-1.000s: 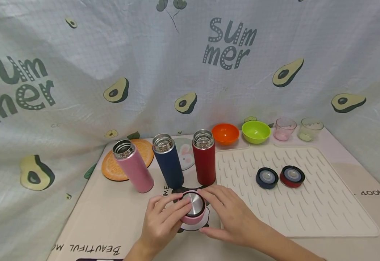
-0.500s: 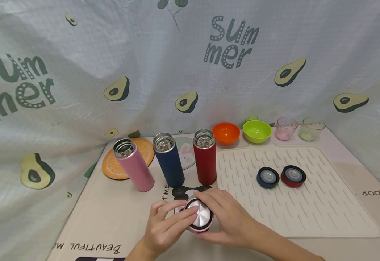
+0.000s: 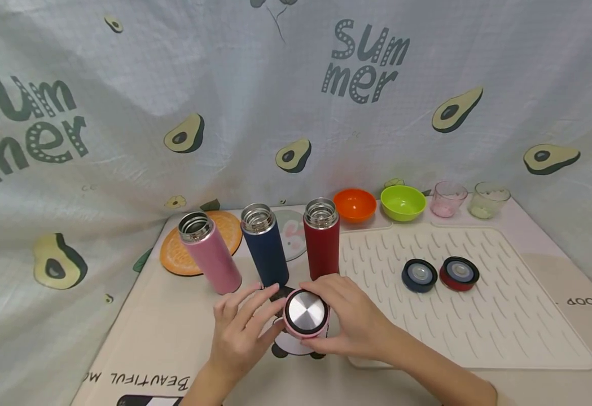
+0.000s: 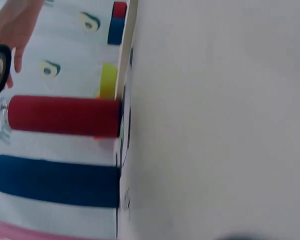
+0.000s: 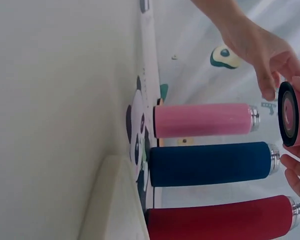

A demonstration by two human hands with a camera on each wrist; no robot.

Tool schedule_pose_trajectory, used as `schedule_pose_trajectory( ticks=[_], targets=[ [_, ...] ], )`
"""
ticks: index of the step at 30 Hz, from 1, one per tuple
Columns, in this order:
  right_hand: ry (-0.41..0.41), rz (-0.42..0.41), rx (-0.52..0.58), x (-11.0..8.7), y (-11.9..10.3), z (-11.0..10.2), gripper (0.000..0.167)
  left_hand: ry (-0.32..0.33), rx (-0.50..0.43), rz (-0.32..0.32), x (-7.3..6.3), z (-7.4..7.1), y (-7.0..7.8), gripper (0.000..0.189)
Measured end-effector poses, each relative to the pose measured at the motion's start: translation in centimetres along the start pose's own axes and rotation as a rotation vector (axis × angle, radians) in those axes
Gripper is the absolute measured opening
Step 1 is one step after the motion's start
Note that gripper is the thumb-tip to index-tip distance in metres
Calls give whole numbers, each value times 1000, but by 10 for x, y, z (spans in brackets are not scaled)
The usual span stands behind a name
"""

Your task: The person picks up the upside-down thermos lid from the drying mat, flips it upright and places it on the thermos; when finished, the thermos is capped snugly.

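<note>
A pink bottle lid (image 3: 306,312) with a brushed silver top and black rim is raised above the table. My right hand (image 3: 354,316) grips it from the right, thumb at the near side and fingers at the far side. Beside its left edge is my left hand (image 3: 242,324), fingers spread and loosely bent; whether a fingertip touches the lid is unclear. The lid's underside (image 5: 289,114) shows in the right wrist view. Behind the hands, a pink bottle (image 3: 210,254), a blue bottle (image 3: 265,248) and a red bottle (image 3: 322,245) stand with uncovered steel mouths.
A blue lid (image 3: 420,275) and a red lid (image 3: 459,273) lie upside down on a cream ridged mat (image 3: 478,327). An orange bowl (image 3: 355,206), a green bowl (image 3: 403,203), a pink glass (image 3: 448,199) and a greenish glass (image 3: 489,200) line the back by a printed curtain.
The pink lid has been lifted from the table into my right hand's grip. My left fingers have slid off its silver top to its left side.
</note>
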State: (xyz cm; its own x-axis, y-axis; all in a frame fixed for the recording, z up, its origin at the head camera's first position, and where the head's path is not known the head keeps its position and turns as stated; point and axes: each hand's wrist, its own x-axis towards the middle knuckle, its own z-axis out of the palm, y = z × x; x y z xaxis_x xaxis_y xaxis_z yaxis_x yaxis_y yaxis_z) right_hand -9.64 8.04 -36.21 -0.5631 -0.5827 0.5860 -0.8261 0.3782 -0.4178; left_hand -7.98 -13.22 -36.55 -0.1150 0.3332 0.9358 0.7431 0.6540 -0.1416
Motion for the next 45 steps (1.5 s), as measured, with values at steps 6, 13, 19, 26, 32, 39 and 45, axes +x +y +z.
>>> schedule_pose_trajectory(
  ticks=[6,13,19,26,32,39,45],
  targets=[
    [29,16,13,16,1,7,65,11,95,-252,-11,-14,-32,50],
    [44,26,-19,42,-1,20,69,-76,97,-693,-30,-22,-68,101],
    [58,19,-9,69,-1,29,70,-104,-90,-958,-40,-14,-94,112],
    [81,-63,15,106,-2,44,68,50,-312,-1019,-32,-3,-109,97],
    [114,-151,6,137,-9,57,69,217,-463,-975,-32,1,-112,70],
    [104,-98,59,166,-15,73,68,235,-631,-913,-38,3,-114,80],
    [123,-28,132,189,-19,86,67,197,-646,-1040,-65,9,-123,39]
  ],
)
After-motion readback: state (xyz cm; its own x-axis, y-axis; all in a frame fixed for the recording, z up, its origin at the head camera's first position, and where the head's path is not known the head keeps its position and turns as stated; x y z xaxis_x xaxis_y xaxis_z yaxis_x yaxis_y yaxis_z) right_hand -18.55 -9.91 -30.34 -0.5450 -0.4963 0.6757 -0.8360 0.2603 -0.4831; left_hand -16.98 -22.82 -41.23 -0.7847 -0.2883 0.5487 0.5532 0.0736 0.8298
